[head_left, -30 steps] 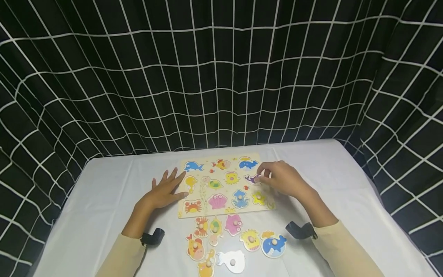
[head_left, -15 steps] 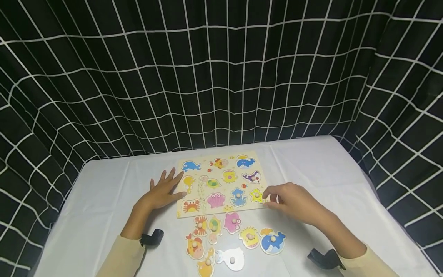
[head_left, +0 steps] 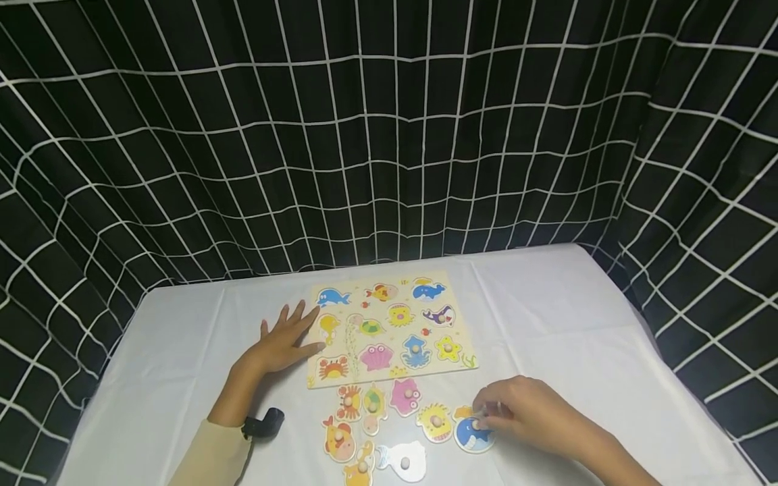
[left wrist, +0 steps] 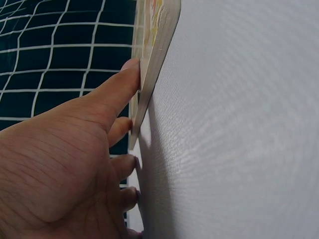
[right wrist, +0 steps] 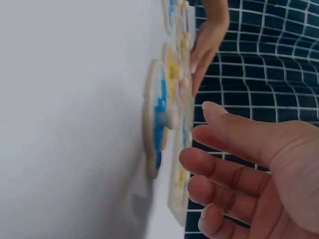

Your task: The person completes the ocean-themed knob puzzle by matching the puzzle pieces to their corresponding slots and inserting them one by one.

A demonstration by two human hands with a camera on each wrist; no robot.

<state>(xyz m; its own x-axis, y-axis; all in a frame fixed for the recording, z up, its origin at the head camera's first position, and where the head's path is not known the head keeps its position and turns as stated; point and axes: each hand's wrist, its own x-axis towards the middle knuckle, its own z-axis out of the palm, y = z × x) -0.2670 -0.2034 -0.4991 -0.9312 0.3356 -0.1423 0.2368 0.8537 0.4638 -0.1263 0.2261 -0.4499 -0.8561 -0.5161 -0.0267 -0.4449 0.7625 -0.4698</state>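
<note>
My left hand [head_left: 282, 345] lies spread at the left edge of the wooden puzzle board [head_left: 389, 374], thumb and fingertips touching it. In the left wrist view its thumb [left wrist: 117, 89] rests against the board's side [left wrist: 162, 45]. My right hand [head_left: 529, 415] is over the blue whale piece [head_left: 473, 440], partly hiding it. The right wrist view shows the fingers relaxed and a little apart from the whale's round knob [right wrist: 168, 119]. A purple shark piece [head_left: 440, 316], a blue squid piece [head_left: 416, 352] and a yellow starfish piece [head_left: 448, 349] sit in the board.
Loose knobbed pieces lie in front of the board: a crab [head_left: 348, 401], a turtle [head_left: 373, 405], a pink shell [head_left: 405, 397], a yellow octopus [head_left: 435, 422], a fish [head_left: 338, 439], a seahorse [head_left: 360, 467] and a white-faced piece [head_left: 407, 462]. A black grid curtain surrounds the white table [head_left: 559, 324].
My right hand has left the shark piece, which now sits in the board, and has moved down toward me to the blue whale. My left hand has stayed at the board's left edge.
</note>
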